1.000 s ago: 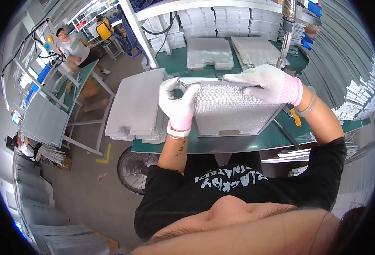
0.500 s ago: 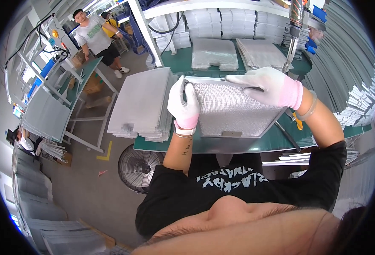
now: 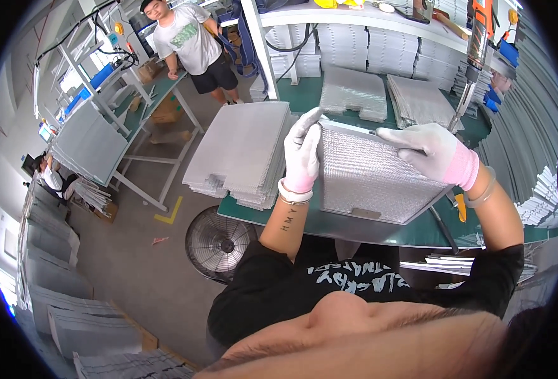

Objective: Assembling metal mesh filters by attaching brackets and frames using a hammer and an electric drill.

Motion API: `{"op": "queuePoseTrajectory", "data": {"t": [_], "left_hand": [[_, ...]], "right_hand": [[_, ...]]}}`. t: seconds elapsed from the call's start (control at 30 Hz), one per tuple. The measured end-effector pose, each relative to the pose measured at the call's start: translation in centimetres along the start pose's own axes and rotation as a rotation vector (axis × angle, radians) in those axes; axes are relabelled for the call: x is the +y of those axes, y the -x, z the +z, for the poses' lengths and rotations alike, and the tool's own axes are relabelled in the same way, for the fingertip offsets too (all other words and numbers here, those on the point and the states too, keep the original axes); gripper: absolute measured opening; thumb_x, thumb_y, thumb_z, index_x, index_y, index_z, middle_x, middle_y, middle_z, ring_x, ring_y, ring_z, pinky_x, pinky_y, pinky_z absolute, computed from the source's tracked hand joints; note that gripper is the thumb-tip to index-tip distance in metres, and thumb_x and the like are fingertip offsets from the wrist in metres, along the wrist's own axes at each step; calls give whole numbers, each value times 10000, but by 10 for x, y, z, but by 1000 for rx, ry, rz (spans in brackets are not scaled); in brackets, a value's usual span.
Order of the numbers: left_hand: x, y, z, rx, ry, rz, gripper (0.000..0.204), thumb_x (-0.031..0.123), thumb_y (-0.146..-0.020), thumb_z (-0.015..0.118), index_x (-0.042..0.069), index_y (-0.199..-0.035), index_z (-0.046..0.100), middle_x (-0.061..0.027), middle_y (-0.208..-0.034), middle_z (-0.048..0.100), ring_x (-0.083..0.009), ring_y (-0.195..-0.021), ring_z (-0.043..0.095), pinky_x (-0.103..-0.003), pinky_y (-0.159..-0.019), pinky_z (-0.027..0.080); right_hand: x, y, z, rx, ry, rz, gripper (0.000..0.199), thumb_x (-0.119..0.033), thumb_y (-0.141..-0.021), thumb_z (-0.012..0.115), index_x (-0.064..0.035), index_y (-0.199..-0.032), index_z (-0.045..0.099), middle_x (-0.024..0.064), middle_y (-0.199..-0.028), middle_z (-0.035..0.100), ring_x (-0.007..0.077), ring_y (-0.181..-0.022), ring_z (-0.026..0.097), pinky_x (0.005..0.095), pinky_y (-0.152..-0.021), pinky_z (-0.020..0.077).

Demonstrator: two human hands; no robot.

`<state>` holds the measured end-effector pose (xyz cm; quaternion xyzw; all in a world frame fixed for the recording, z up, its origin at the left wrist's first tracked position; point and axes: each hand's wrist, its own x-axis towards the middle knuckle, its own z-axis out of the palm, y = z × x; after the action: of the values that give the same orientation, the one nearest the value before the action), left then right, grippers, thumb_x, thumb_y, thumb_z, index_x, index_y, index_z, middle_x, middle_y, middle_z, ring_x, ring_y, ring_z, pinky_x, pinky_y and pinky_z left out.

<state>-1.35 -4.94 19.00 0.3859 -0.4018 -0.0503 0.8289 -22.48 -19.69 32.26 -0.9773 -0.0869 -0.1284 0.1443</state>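
A square silver mesh filter panel [image 3: 373, 177] with a thin metal frame stands tilted over the near edge of the green workbench [image 3: 279, 221]. My left hand [image 3: 303, 151], in a white glove with a pink cuff, is closed on its upper left corner, fingers pointing up. At the upper right, my gloved right hand [image 3: 433, 151] grips the frame between thumb and fingers. A small metal tab [image 3: 366, 214] sits on the panel's lower edge. Left of my left hand lies a stack of flat grey mesh sheets [image 3: 244, 142]. The panel hides part of the bench.
Two more sheet stacks, a left one [image 3: 354, 95] and a right one [image 3: 418, 104], lie behind the panel. An orange power screwdriver [image 3: 481, 31] hangs at right. A black-handled tool [image 3: 444, 230] lies by my right forearm. A floor fan [image 3: 222, 243] stands below. A person [image 3: 193, 47] stands beyond.
My view has shifted, so the bench and panel appear further right. The panel looks turned slightly, its right side lower. Both hands keep hold of it. The standing person appears closer.
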Motion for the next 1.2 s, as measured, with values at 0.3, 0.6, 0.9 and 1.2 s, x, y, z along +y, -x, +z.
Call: {"op": "queuePoseTrajectory", "data": {"t": [0.3,0.6,0.9,1.2], "left_hand": [[3,-6,-3,-51,-45,-7,268,-36,-977,494,-68,-1193,649,-58,-1078,624,-115,-994,568,-229,-895,426],[12,0,7,4,-178,57,252,-28,-977,511,-52,-1178,661,-22,-1021,586,-65,-911,513,-194,-836,397],[-33,17,-18,-123,-89,104,431,-46,-940,553,-5,-1361,473,-68,-1253,547,-129,-1142,524,-275,-1021,398],[-26,4,-40,-18,-374,231,386,-31,-977,461,15,-1358,416,-70,-1256,497,-119,-1030,512,-249,-920,422]], "right_hand": [[9,-1,6,101,-7,-87,590,22,-809,620,-91,-1385,560,225,-1012,676,401,-880,652,420,-794,512],[7,2,7,125,16,-78,537,28,-795,626,-37,-1327,598,222,-1067,681,390,-938,660,417,-840,530],[17,3,9,144,176,-187,605,-24,-764,661,-104,-1360,595,143,-782,613,327,-729,602,420,-677,492],[15,97,71,687,595,-27,378,-96,-706,719,-60,-1077,656,99,-1023,662,294,-951,630,437,-871,494]]}}
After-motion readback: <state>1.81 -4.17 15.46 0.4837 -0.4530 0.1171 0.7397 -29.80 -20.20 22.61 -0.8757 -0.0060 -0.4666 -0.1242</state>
